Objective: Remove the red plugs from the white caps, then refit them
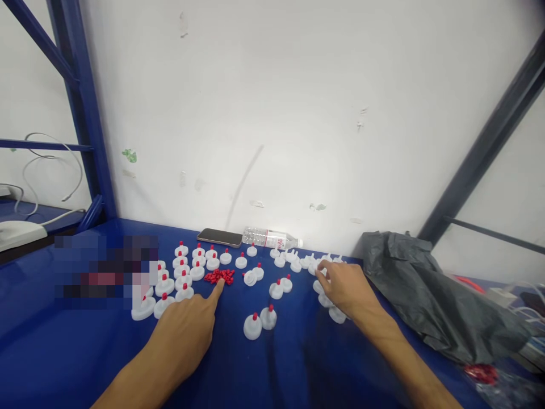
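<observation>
My left hand (189, 326) has its index finger stretched out, its tip on a pile of small red tips (220, 276); its other fingers are mostly hidden. At the right, my right hand (344, 287) is bent down over white nozzle caps, thumb and index finger curled at the edge of one white nozzle cap (313, 267). More bare white caps (337, 314) lie under and beside this hand. White caps with red tips (184, 292) stand in rows left of the pile. Several others stand mid-table, such as a red-tipped cap (252, 326) near the front.
Against the wall lie a phone (219, 237) and a clear plastic bottle (271, 238). A dark grey plastic bag (426, 289) covers the right side, with a red-filled clear bag (481, 373) below it. Blue frame posts (87, 108) rise at the left. A blurred patch hides part of the left table.
</observation>
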`<state>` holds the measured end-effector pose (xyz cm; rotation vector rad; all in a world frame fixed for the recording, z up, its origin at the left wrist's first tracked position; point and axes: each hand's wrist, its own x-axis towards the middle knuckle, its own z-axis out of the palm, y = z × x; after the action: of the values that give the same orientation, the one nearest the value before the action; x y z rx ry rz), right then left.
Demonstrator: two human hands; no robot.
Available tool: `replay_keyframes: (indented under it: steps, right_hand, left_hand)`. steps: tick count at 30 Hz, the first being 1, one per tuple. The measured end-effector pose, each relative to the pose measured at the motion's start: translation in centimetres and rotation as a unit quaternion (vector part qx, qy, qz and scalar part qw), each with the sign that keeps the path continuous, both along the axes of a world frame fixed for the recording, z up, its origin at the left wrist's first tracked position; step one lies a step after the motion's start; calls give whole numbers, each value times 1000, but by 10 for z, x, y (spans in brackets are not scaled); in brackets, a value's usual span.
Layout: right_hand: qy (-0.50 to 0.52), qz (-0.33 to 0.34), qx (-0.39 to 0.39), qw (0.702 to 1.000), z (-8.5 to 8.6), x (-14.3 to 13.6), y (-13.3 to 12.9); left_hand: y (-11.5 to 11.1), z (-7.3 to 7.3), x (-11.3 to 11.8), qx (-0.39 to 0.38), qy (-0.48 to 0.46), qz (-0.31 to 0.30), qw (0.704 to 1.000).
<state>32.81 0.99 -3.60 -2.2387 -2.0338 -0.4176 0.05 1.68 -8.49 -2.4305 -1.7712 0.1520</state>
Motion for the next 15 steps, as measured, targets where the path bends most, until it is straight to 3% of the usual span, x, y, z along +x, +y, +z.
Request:
replay_keyframes:
  steps: [5, 15]
  right_hand:
    - [6, 12, -38, 999, -13, -2, 5]
    - [12, 41, -74, 996, -16, -16, 1]
  left_hand:
    - [0, 6, 1, -16, -5, 5, 1000]
    - [1, 6, -1, -19, -10, 16, 1000]
